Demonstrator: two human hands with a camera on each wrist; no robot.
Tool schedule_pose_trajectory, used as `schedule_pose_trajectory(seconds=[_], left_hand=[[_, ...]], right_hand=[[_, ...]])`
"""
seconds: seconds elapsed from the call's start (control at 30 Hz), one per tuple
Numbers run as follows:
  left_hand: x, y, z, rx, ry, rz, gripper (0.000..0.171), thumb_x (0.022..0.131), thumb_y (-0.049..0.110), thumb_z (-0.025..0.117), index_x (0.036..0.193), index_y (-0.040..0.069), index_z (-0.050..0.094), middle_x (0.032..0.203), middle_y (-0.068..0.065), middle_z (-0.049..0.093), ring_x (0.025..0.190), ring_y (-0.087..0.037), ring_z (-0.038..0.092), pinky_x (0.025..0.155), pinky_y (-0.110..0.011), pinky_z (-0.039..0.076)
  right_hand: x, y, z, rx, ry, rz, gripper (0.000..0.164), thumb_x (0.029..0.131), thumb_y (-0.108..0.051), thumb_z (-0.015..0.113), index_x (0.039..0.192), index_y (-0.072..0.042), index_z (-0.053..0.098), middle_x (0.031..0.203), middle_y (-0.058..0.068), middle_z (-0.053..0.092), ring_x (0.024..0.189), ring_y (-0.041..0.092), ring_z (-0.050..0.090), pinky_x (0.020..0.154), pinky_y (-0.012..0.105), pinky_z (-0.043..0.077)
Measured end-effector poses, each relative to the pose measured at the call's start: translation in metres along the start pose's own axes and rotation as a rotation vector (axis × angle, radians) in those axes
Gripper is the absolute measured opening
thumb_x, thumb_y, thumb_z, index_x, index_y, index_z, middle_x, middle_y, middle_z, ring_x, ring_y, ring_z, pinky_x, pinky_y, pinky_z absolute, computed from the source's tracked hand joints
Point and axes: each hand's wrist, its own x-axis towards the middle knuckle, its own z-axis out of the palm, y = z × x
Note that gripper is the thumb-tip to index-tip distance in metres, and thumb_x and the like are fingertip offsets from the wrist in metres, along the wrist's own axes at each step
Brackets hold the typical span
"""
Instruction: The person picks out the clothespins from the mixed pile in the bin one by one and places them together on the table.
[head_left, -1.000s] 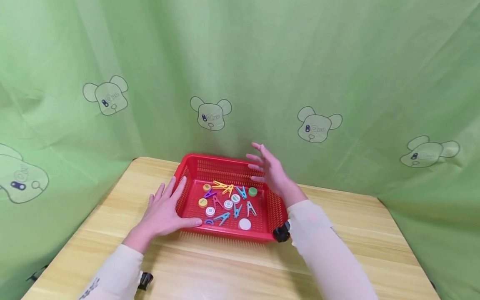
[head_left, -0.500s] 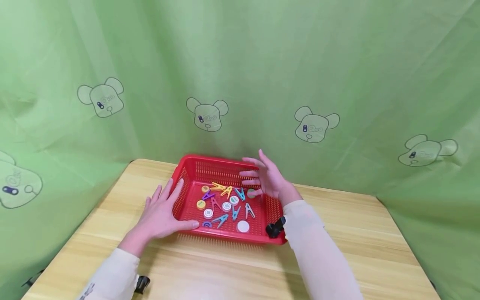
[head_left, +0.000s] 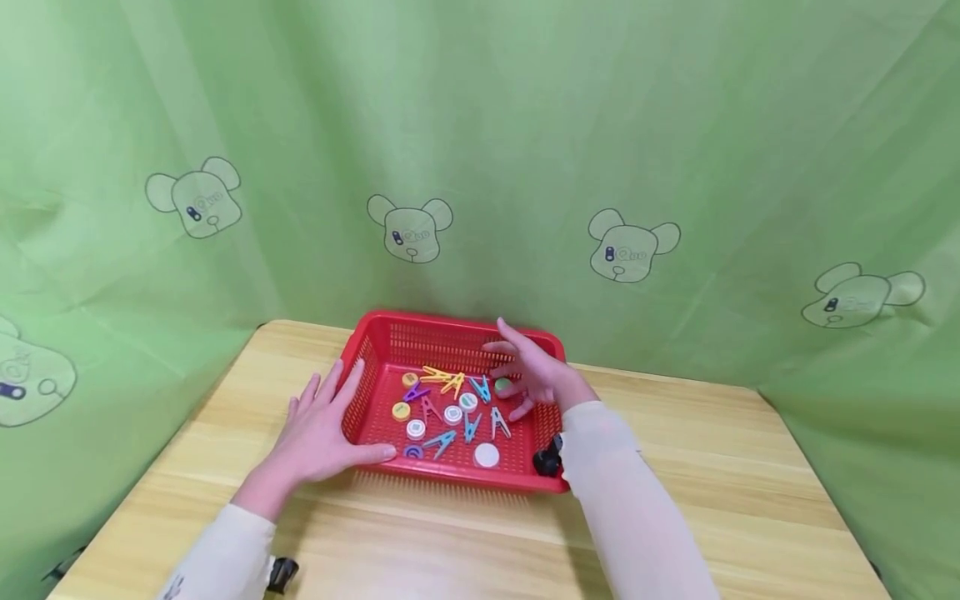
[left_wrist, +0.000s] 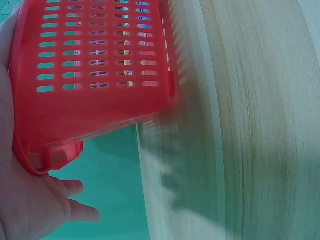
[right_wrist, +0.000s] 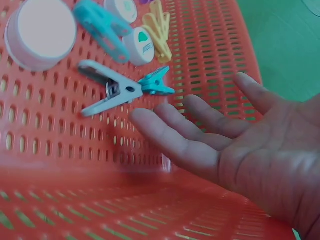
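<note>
A red plastic basket (head_left: 457,476) with slotted walls holds several coloured clothespins and round bottle caps. My left hand (head_left: 318,437) rests at its left front corner, fingers spread along the left rim and thumb along the front rim. Inside the right part of the basket, my right hand (head_left: 542,377) reaches down with loosely bent, parted fingers and holds nothing. Its fingertips partly cover a green cap (head_left: 501,384). Near them lies a grey clothespin (right_wrist: 117,90), with a turquoise clothespin (right_wrist: 156,81) just beyond. A large white cap (head_left: 486,455) lies toward the front.
Yellow clothespins (head_left: 453,383) lie toward the back of the basket, and a yellow cap (head_left: 401,411) at its left. The basket stands on a wooden table (head_left: 420,550). Behind it hangs a green curtain (head_left: 510,125) with bear-head drawings.
My right hand has come down from above the basket's back right into it, its fingers nearing the grey clothespin. My left hand stays at the rim; the head view has shifted slightly.
</note>
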Motion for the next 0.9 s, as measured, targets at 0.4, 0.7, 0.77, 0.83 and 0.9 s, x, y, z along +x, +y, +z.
schedule_pose_trajectory(seconds=[0.4,0.7,0.77,0.83,0.9], left_hand=[[0.0,0.0,0.0,-0.007,0.007,0.007,0.13,0.065,0.078,0.074,0.162,0.02,0.01,0.165,-0.018,0.006,0.144,-0.054,0.005,0.107,-0.076,0.01],[0.0,0.001,0.0,-0.004,0.01,0.003,0.13,0.065,0.078,0.074,0.162,0.02,0.011,0.165,-0.018,0.008,0.144,-0.053,0.007,0.106,-0.076,0.012],[0.0,0.001,0.001,-0.004,0.009,0.002,0.13,0.065,0.078,0.074,0.162,0.02,0.01,0.165,-0.018,0.008,0.143,-0.054,0.008,0.106,-0.076,0.012],[0.0,0.001,0.001,-0.004,0.009,0.002,0.131,0.064,0.079,0.073,0.162,0.021,0.01,0.165,-0.018,0.008,0.143,-0.053,0.008,0.106,-0.076,0.012],[0.0,0.001,0.001,-0.006,0.008,0.001,0.13,0.065,0.078,0.074,0.163,0.021,0.009,0.165,-0.018,0.008,0.143,-0.054,0.008,0.106,-0.076,0.012]], right_hand=[[0.011,0.004,0.01,-0.046,0.012,0.083,0.091,0.085,-0.083,0.042,0.153,-0.024,0.039,0.151,0.023,0.036,0.126,0.052,0.043,0.079,0.068,0.051],[0.015,0.006,0.014,-0.09,-0.105,0.03,0.078,0.093,-0.073,0.042,0.153,-0.024,0.041,0.146,0.018,0.048,0.126,0.047,0.049,0.087,0.064,0.05],[0.015,0.006,0.012,-0.104,-0.077,0.001,0.075,0.094,-0.072,0.041,0.152,-0.025,0.044,0.143,0.018,0.05,0.125,0.047,0.049,0.089,0.063,0.049],[0.015,0.005,0.011,-0.106,-0.061,-0.03,0.072,0.095,-0.07,0.041,0.151,-0.025,0.045,0.142,0.019,0.051,0.125,0.046,0.049,0.092,0.062,0.047],[0.016,0.004,0.01,-0.099,-0.047,-0.059,0.075,0.092,-0.073,0.044,0.15,-0.025,0.046,0.14,0.02,0.052,0.125,0.045,0.05,0.095,0.062,0.046]])
